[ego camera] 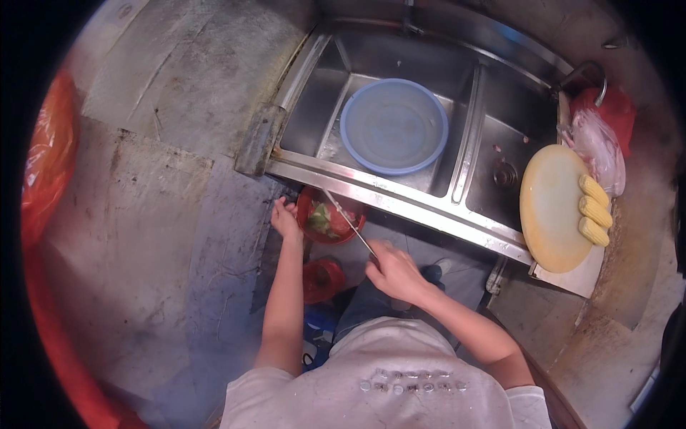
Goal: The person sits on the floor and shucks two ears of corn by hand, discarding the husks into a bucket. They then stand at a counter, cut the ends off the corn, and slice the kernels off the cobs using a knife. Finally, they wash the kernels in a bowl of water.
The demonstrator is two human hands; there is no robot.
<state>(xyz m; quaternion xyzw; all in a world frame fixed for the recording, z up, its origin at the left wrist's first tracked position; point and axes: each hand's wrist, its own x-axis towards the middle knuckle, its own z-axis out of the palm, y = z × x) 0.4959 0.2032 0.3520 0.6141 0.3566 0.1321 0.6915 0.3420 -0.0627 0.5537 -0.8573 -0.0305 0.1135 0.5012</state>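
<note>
My right hand (396, 272) grips a knife (348, 220), seen nearly edge-on, with small pale bits on its blade. The blade slants up and left over a red bucket (363, 221) below the sink's front edge. Green leafy scraps (320, 219) and reddish matter lie inside the bucket. Just left of its rim is my left hand (285, 219), fingers partly curled; whether they hold anything is unclear.
A stainless double sink (375, 195) holds a blue basin (394, 170) of water. Three corn pieces (594, 212) lie on a round cutting board (552, 214) at its right, beside bagged pinkish meat (595, 145). Another red container (323, 279) stands below; an orange-red bag (51, 150) is far left.
</note>
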